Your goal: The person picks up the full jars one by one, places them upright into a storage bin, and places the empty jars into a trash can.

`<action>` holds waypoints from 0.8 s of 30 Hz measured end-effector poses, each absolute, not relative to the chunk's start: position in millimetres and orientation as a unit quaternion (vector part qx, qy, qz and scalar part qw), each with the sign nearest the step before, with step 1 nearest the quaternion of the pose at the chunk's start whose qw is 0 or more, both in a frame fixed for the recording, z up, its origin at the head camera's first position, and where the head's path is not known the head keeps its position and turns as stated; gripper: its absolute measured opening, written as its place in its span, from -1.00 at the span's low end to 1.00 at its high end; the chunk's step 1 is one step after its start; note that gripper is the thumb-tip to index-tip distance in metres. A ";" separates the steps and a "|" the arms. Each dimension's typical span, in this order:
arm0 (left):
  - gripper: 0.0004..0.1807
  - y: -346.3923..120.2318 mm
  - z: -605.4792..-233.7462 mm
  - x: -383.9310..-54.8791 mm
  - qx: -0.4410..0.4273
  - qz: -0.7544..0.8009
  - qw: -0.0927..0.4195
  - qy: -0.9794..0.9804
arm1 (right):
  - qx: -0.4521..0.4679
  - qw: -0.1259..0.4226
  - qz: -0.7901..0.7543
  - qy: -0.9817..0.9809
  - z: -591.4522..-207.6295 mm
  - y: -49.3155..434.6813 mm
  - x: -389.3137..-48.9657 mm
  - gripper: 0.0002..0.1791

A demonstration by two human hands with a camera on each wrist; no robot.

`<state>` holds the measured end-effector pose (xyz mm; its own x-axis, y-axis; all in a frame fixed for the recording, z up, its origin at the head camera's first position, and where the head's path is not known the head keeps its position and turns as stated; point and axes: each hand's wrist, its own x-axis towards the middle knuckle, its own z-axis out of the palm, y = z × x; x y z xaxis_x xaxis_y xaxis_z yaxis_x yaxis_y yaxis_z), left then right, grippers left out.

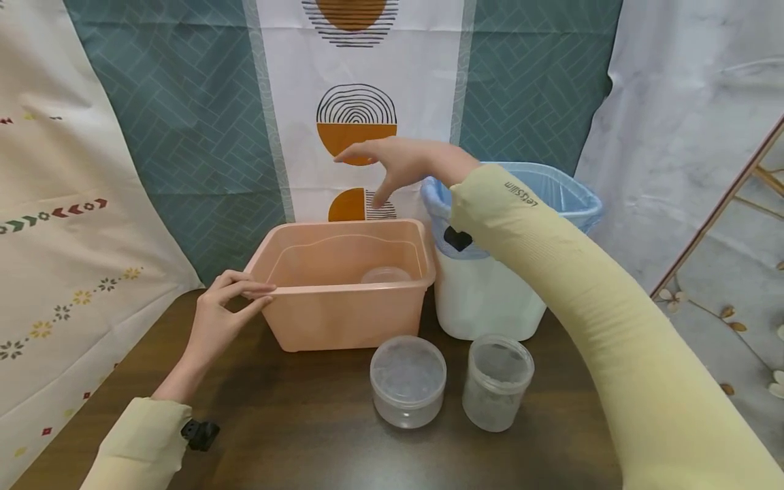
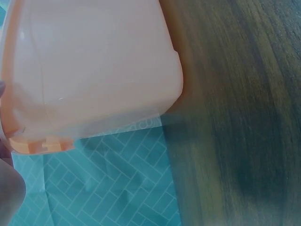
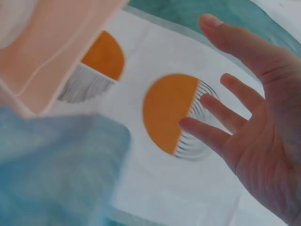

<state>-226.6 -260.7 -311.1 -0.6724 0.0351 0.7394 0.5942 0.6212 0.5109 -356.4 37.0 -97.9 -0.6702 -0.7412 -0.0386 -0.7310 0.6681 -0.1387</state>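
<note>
A peach plastic basin point(image 1: 343, 320) stands on the table, with a round clear thing point(image 1: 386, 275) inside it. My left hand point(image 1: 228, 303) pinches its near left rim, fingers over the edge and thumb below. The basin's side point(image 2: 94, 66) fills much of the left wrist view, where only a little of that hand shows. High above the basin's right end, my right hand point(image 1: 404, 163) hovers with fingers spread and thumb pointing down. In the right wrist view, the right hand point(image 3: 258, 127) holds nothing in its spread fingers.
A white bin point(image 1: 484, 299) with a blue liner point(image 1: 569, 197) stands right of the basin, partly behind my right sleeve. In front on the dark wooden table point(image 1: 294, 422) are a wide clear lidded jar point(image 1: 408, 381) and a narrower one point(image 1: 497, 384). Patterned curtains point(image 1: 196, 102) hang behind.
</note>
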 end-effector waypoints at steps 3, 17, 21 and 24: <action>-0.76 -260.0 -311.8 -225.8 -0.189 -0.392 0.357 -0.826 | -0.401 0.022 -0.095 0.911 -85.4 52.2 -350.2 -0.05; -0.76 -259.4 -312.1 -226.6 -0.199 -0.394 0.365 -0.820 | -0.366 -0.089 -0.189 0.907 -68.0 145.1 -324.8 -0.06; -0.75 -259.6 -311.3 -225.1 -0.202 -0.393 0.367 -0.818 | -0.356 -0.114 -0.217 0.902 -80.7 172.2 -316.6 -0.12; -0.75 -260.0 -310.8 -224.8 -0.203 -0.392 0.368 -0.818 | -0.358 -0.154 -0.226 0.893 -91.6 190.7 -309.0 -0.21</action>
<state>-224.8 -260.0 -310.8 -0.6462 0.0426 0.7619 0.6210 0.6097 0.4926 -309.0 190.7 -91.6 -0.6956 -0.5698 0.4375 -0.7093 0.6413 -0.2926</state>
